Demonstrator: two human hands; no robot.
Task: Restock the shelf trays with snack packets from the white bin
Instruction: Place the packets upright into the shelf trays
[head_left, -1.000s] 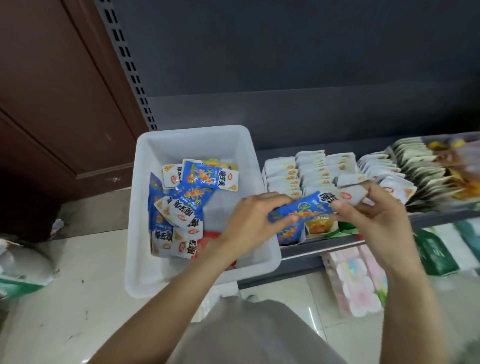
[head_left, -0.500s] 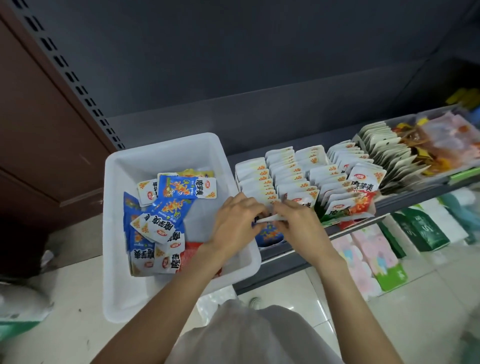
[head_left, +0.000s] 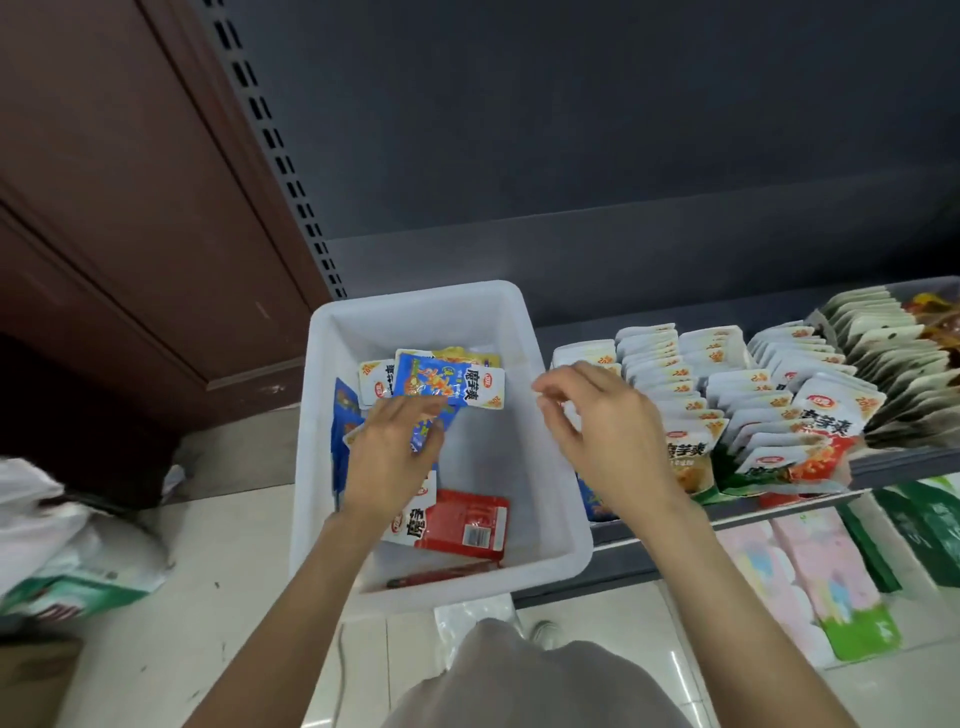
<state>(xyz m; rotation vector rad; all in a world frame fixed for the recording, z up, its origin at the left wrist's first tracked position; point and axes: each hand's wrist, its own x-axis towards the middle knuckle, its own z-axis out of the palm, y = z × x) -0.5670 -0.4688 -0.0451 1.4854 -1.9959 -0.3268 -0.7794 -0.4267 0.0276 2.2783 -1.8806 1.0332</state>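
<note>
The white bin (head_left: 550, 457) sits at centre frame, its right wall against the shelf (head_left: 779, 506) that carries the filled trays of upright snack packets (head_left: 670, 379) at centre right. The loose stock lies along the bin's left side: blue packets (head_left: 447, 384) stacked flat and overlapping, with a red packet (head_left: 470, 525) nearer the front wall.

The left hand (head_left: 389, 462) is down inside the bin on the blue pile, fingers bent over the packets; motion blur makes it hard to tell whether its grip has closed on one yet. The right hand (head_left: 597, 436) hovers over the bin's right rim, fingers loosely curled and holding nothing.

These are small, flat foil pouches, probably very light, limp and slick, so they should slide over each other readily. A thumb-and-finger pinch across a sealed edge or corner looks the safest hold; pressing down on the pile would likely just fan it out.
</note>
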